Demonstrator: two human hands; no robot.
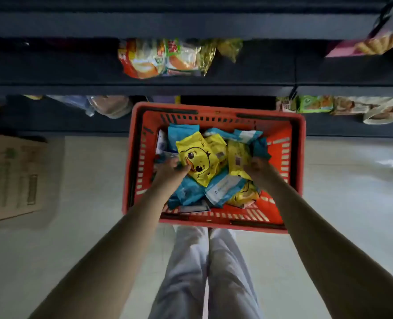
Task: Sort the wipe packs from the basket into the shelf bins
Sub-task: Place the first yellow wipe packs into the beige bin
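A red plastic basket (290, 157) stands on the floor in front of the shelves, filled with several yellow and blue wipe packs. On top lies a yellow pack with a duck face (196, 157). My left hand (171, 168) grips this pack at its lower left edge, fingers curled on it. My right hand (259, 168) holds the lower edge of another yellow pack (238, 157) beside it. Blue packs (223, 188) lie underneath and around both.
Dark shelves (191, 89) rise behind the basket, holding snack bags (158, 57) above and more packets (317, 103) at right. A flat cardboard box (13, 176) lies on the floor at left. My legs in pale trousers (204, 272) stand below the basket.
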